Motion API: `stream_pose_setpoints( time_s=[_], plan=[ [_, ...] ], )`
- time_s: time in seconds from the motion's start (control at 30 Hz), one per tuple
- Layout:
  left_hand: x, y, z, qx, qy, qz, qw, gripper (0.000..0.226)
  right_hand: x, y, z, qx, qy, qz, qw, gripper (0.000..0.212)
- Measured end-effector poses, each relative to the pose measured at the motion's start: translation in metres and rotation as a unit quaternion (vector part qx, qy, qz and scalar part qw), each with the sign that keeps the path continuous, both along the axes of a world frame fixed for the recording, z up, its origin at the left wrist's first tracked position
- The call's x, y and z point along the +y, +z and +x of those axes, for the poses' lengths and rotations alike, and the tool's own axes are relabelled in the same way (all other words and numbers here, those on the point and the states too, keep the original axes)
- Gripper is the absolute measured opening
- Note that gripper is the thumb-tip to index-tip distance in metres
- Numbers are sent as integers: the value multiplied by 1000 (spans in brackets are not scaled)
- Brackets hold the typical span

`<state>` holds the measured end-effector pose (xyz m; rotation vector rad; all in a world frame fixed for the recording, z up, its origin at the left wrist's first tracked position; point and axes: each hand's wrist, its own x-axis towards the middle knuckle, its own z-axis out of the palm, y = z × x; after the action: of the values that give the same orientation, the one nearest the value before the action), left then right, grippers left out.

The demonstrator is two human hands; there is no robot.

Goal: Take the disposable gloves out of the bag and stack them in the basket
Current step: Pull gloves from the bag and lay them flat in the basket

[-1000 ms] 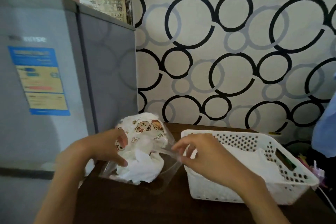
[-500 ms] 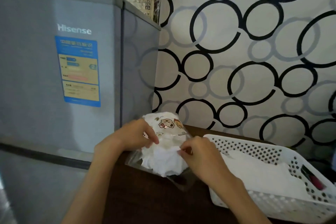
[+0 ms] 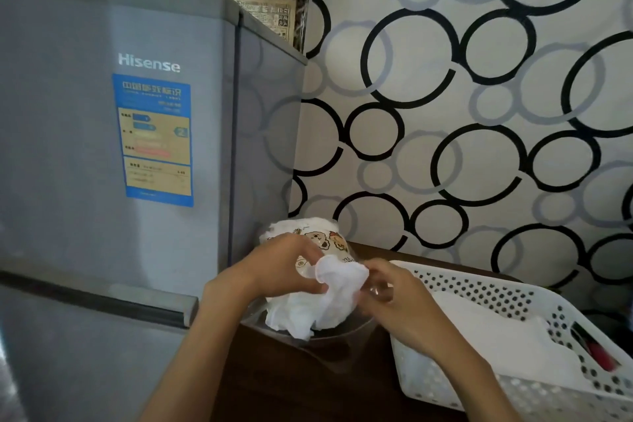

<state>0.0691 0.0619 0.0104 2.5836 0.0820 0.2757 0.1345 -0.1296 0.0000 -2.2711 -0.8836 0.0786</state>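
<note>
Left hand point(image 3: 281, 271) grips the bag point(image 3: 308, 240); right hand point(image 3: 394, 298) pinches the gloves point(image 3: 322, 305) at its mouth. Fridge point(image 3: 102, 147) stands just left of the left hand, basket point(image 3: 479, 288) just right of the right hand; wall point(image 3: 479, 113) behind.

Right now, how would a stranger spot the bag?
Find the grey fridge; on the dark table just right of it, left of the white basket, is the bag. It alone is clear plastic with cartoon animals, held in both hands.
</note>
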Motion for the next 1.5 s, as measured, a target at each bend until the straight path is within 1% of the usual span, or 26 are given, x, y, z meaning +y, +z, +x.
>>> stream_pose_setpoints(
  time_s=[0.03, 0.07, 0.1, 0.13, 0.17, 0.2, 0.23, 0.3, 0.4, 0.47, 0.5, 0.53, 0.6, 0.63, 0.7, 0.77, 0.8, 0.83, 0.9, 0.93, 0.97, 1.07, 1.13, 1.27, 1.4, 1.5],
  plan=[
    [-1, 1, 0, -12, 1, 3, 1000, 13, -1, 1, -3, -55, -3, -48, 997, 57],
    [-1, 3, -1, -19, 2, 6, 1000, 15, -1, 3, -7, -118, -3, -88, 989, 73],
    [-4, 4, -1, -19, 2, 7, 1000, 21, 0, 2, -9, -166, 7, -96, 981, 83],
    [-5, 5, -2, -18, 2, 9, 1000, 30, 2, 2, -11, -190, 29, -79, 978, 88],
    [-7, 6, -2, -11, 0, 15, 1000, 40, 6, -1, -10, -198, 51, -59, 977, 87],
    [-8, 6, -1, -4, -3, 24, 1000, 44, 9, -6, -9, -206, 60, -37, 976, 81],
    [-9, 5, -1, -1, -7, 35, 999, 42, 12, -10, -5, -210, 52, -15, 976, 72],
    [-10, 1, 0, 7, -9, 48, 999, 31, 13, -15, 0, -219, 36, 25, 975, 51],
    [-5, -4, 1, 23, -4, 43, 999, 19, 3, -9, 0, -231, 37, -2, 972, 20],
    [0, -5, 2, 20, -5, 41, 999, 9, -8, -3, 4, -200, 52, 7, 978, 6],
    [1, -4, 3, 14, -1, 43, 999, 4, -12, -1, 6, -167, 60, 16, 984, 10],
    [3, -5, 3, 5, 9, 44, 999, 3, -17, 2, 8, -130, 74, 21, 988, 19],
    [5, -6, 5, -6, 27, 44, 999, 4, -25, 7, 13, -66, 105, 24, 992, 28],
    [6, -7, 4, -2, 29, 47, 998, 7, -28, 9, 13, -44, 117, 30, 992, 30],
    [5, -8, 3, 25, 18, 61, 998, 23, -34, 13, 15, -16, 123, 49, 991, 31],
    [2, -7, 1, 52, -4, 65, 997, 38, -39, 16, 18, 14, 116, 76, 990, 24],
    [-1, -7, 1, 55, -12, 68, 996, 41, -41, 17, 19, 26, 112, 85, 990, 19],
    [-4, -7, 3, 53, -18, 78, 995, 41, -42, 19, 18, 31, 106, 88, 990, 20],
    [-12, -12, 8, 46, -14, 112, 993, 33, -43, 19, 20, 20, 100, 71, 992, 39],
    [-16, -15, 10, 40, -6, 131, 991, 27, -43, 19, 21, 18, 100, 59, 993, 44],
    [-19, -18, 13, 31, 5, 147, 989, 21, -43, 19, 20, 24, 103, 47, 993, 43],
    [-19, -23, 16, -2, 38, 184, 982, 15, -46, 20, 20, 33, 114, 42, 992, 17],
    [-16, -24, 15, -8, 49, 204, 978, 15, -51, 23, 21, 37, 97, 86, 991, 12],
    [-17, -24, 15, 4, 52, 211, 976, 14, -56, 29, 26, 32, 24, 190, 981, 12],
    [-20, -20, 14, -3, 63, 232, 971, 17, -59, 35, 28, 71, -48, 347, 934, 12],
    [-24, -20, 15, -17, 68, 247, 967, 17, -68, 43, 30, 114, -75, 407, 903, 12]
  ],
)
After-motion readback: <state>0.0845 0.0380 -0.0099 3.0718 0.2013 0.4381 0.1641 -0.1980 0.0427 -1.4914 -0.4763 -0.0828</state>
